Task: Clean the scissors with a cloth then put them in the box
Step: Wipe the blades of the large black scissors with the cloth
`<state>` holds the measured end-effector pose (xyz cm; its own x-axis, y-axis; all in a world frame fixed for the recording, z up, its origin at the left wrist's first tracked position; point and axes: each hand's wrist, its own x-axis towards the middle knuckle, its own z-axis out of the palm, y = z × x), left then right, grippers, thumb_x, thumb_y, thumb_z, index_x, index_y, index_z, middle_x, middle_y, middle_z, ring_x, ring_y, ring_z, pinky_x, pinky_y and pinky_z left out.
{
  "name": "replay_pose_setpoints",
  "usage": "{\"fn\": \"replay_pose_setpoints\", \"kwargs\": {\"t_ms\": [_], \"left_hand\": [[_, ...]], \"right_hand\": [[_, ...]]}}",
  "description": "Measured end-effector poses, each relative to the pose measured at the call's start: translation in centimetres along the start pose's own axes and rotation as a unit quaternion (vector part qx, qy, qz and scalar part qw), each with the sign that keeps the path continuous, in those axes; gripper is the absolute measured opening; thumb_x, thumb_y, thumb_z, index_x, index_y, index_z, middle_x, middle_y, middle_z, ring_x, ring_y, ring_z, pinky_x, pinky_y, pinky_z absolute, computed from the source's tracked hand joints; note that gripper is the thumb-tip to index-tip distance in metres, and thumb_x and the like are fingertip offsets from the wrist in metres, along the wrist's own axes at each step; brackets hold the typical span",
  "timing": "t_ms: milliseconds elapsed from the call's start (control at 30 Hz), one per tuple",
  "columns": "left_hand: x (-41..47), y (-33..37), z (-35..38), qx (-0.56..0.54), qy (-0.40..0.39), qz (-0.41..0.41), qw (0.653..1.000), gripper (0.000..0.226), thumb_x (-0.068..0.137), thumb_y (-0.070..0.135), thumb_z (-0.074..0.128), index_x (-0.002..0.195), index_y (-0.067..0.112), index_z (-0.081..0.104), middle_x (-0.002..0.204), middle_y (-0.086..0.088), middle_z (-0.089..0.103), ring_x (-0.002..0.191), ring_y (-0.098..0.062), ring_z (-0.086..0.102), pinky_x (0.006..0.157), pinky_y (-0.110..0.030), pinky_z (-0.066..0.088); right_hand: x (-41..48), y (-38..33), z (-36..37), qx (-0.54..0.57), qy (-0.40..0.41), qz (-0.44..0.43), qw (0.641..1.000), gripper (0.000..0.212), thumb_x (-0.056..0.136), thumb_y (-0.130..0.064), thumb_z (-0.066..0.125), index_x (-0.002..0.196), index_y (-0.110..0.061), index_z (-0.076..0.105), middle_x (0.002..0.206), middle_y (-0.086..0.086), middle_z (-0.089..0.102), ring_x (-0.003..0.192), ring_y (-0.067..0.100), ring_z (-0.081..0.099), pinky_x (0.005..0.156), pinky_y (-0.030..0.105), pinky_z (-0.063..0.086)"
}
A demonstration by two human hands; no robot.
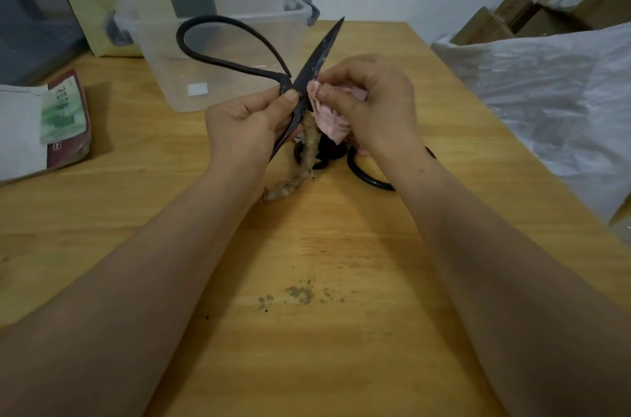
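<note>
Mid-wipe, by the look of it, with the boxing-up not yet begun. Raised clear of the table (324, 245) in the left grip (246, 122), which is curled tight round the scissors (319, 57) just below the pivot, thumb pressed on the joint, presumably to steady the metal against the rubbing. Tilted so that one dark blade points up and away toward the box (164, 68), with the big loop handle crossing in front of its clear wall. Pinched in the right grip (372, 102), a bunched pink cloth (329, 122), pressed to the flat of the blade close to the pivot, fingers closed on the wad and off the cutting edge, sensibly. Dangling from the lower handle down to the table, a frayed tan strip (309, 143), purpose unclear. Lying flat beneath the hands, a second pair of scissors (367, 177), mostly hidden. Just beyond, open-topped and in easy reach for the drop-in, the box again.
</note>
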<state>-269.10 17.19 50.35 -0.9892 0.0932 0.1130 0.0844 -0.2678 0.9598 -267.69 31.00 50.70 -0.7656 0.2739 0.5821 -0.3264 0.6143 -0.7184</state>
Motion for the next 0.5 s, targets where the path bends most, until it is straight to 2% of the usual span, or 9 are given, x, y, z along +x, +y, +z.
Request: {"fn": "replay_pose_setpoints", "kwargs": {"t_ms": [67, 133, 167, 233, 300, 367, 500], "left_hand": [[-0.1, 0.1, 0.0, 0.0, -0.005, 0.002, 1.0, 0.01, 0.086, 0.004, 0.064, 0.084, 0.011, 0.072, 0.071, 0.0, 0.074, 0.069, -0.012, 0.07, 0.065, -0.021, 0.056], [-0.2, 0.1, 0.1, 0.001, -0.016, 0.004, 1.0, 0.012, 0.086, 0.004, 0.063, 0.083, 0.012, 0.072, 0.072, -0.001, 0.074, 0.07, -0.012, 0.07, 0.066, -0.021, 0.056], [-0.2, 0.1, 0.1, 0.002, -0.021, 0.005, 1.0, 0.013, 0.086, 0.004, 0.063, 0.083, 0.013, 0.072, 0.073, -0.002, 0.074, 0.071, -0.013, 0.07, 0.067, -0.022, 0.057], [-0.3, 0.1, 0.2, 0.002, -0.027, 0.007, 1.0, 0.014, 0.087, 0.004, 0.063, 0.081, 0.014, 0.072, 0.072, -0.002, 0.074, 0.071, -0.014, 0.07, 0.068, -0.023, 0.057], [-0.2, 0.1, 0.2, 0.002, -0.034, 0.009, 0.999, 0.015, 0.087, 0.004, 0.063, 0.081, 0.014, 0.072, 0.071, -0.003, 0.073, 0.069, -0.014, 0.069, 0.067, -0.022, 0.057], [-0.2, 0.1, 0.1, 0.002, -0.037, 0.008, 0.999, 0.015, 0.086, 0.004, 0.063, 0.08, 0.014, 0.073, 0.069, -0.004, 0.073, 0.067, -0.014, 0.068, 0.065, -0.022, 0.056], [0.0, 0.0, 0.2, -0.004, -0.027, -0.01, 1.0, 0.013, 0.084, 0.003, 0.065, 0.078, 0.012, 0.073, 0.068, -0.004, 0.072, 0.067, -0.015, 0.067, 0.067, -0.024, 0.058]], "right_hand": [[0.1, 0.2, -0.3, 0.03, -0.029, 0.054, 0.998, 0.014, 0.079, -0.02, 0.076, 0.088, -0.021, 0.065, 0.086, -0.012, 0.062, 0.078, -0.003, 0.059, 0.067, 0.013, 0.048], [0.0, 0.3, -0.7, 0.042, -0.069, 0.091, 0.993, 0.009, 0.083, -0.024, 0.072, 0.085, -0.019, 0.065, 0.072, -0.012, 0.06, 0.056, -0.004, 0.057, 0.047, 0.01, 0.041], [-0.1, 0.3, -0.7, 0.022, -0.09, 0.096, 0.991, 0.012, 0.086, -0.027, 0.069, 0.085, -0.016, 0.066, 0.066, -0.011, 0.059, 0.049, -0.004, 0.053, 0.042, 0.01, 0.036], [-0.1, 0.4, -0.7, -0.023, -0.118, 0.087, 0.989, 0.025, 0.091, -0.031, 0.061, 0.09, -0.007, 0.069, 0.061, -0.007, 0.056, 0.045, 0.0, 0.048, 0.04, 0.014, 0.033], [0.0, 0.3, -0.7, -0.02, -0.123, 0.078, 0.989, 0.028, 0.094, -0.027, 0.058, 0.093, -0.001, 0.07, 0.054, -0.008, 0.053, 0.041, 0.001, 0.047, 0.038, 0.016, 0.032], [0.0, 0.0, -0.7, 0.008, -0.119, 0.078, 0.99, 0.023, 0.094, -0.019, 0.058, 0.092, 0.0, 0.07, 0.047, -0.012, 0.053, 0.038, -0.002, 0.048, 0.036, 0.013, 0.032], [-0.1, -0.3, -1.1, 0.03, -0.127, 0.072, 0.989, 0.009, 0.091, -0.011, 0.062, 0.089, -0.008, 0.069, 0.061, -0.008, 0.058, 0.042, -0.004, 0.053, 0.04, 0.01, 0.036]]}}
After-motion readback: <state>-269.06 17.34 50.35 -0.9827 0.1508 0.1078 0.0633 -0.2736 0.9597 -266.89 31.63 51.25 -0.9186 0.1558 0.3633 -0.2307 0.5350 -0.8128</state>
